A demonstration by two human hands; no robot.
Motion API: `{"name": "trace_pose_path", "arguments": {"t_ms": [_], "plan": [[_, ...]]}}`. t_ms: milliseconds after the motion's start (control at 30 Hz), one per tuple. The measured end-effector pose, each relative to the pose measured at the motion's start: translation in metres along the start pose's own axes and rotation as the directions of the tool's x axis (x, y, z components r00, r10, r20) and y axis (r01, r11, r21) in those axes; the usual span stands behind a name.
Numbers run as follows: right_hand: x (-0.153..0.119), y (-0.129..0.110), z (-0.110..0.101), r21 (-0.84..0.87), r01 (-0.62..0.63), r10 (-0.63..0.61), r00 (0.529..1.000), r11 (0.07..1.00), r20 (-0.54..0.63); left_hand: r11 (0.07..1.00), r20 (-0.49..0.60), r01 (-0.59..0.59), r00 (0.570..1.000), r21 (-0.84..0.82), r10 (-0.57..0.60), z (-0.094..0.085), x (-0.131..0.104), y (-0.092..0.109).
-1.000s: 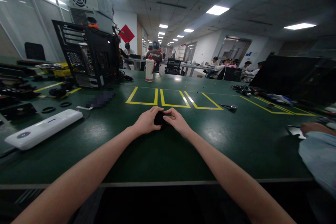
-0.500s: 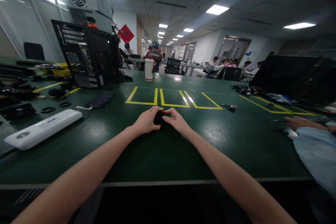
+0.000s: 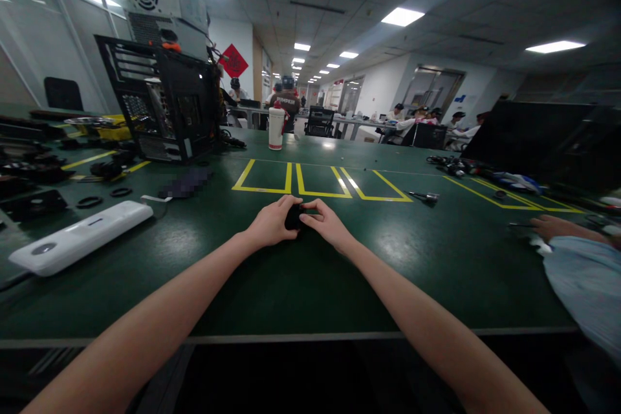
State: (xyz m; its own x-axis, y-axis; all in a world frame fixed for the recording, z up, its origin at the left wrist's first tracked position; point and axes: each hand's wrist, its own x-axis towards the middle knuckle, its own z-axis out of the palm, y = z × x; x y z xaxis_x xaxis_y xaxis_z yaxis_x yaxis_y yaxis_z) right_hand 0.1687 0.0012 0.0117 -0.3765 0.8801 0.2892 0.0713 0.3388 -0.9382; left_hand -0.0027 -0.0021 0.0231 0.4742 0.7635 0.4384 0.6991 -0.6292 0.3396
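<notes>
A small black rounded part is between my hands, just above or on the green table; its kind is too dark to make out. My left hand wraps round it from the left, thumb low and fingers over the top. From the right, my right hand pinches at its edge with thumb and forefinger. Beyond my hands, yellow tape marks out open-sided boxes on the tabletop. A dark metal tool with a round end lies beside the rightmost of these.
At left lie a white power strip, two black rings and assorted dark parts. Behind them stands a black computer case with power supplies on top. A white bottle stands at the back. A co-worker's hand is at right.
My hands and the black part stay nearly in place. At right, the co-worker's hand has shifted slightly.
</notes>
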Motion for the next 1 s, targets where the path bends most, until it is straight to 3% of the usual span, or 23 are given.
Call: {"name": "trace_pose_path", "arguments": {"t_ms": [200, 433, 667, 1000], "plan": [[0.004, 0.001, -0.001, -0.038, -0.044, 0.042, 0.998, 0.998, -0.053, 1.0, 0.006, 0.006, 1.0, 0.001, -0.006, -0.001, 0.0, 0.001], [0.0, -0.001, -0.001, 0.053, -0.01, 0.01, 1.0, 0.999, 0.004, 1.0, -0.003, -0.009, 1.0, 0.009, 0.01, -0.001, 0.0, -0.001], [0.001, -0.003, 0.0, 0.019, -0.029, 0.03, 0.999, 0.999, -0.043, 1.0, -0.003, -0.011, 1.0, -0.003, 0.011, -0.002, 0.001, 0.0], [0.001, 0.009, -0.005, -0.032, -0.043, 0.044, 0.999, 0.999, 0.0, 1.0, 0.009, 0.021, 1.0, -0.022, -0.021, -0.002, 0.0, 0.001]]}}
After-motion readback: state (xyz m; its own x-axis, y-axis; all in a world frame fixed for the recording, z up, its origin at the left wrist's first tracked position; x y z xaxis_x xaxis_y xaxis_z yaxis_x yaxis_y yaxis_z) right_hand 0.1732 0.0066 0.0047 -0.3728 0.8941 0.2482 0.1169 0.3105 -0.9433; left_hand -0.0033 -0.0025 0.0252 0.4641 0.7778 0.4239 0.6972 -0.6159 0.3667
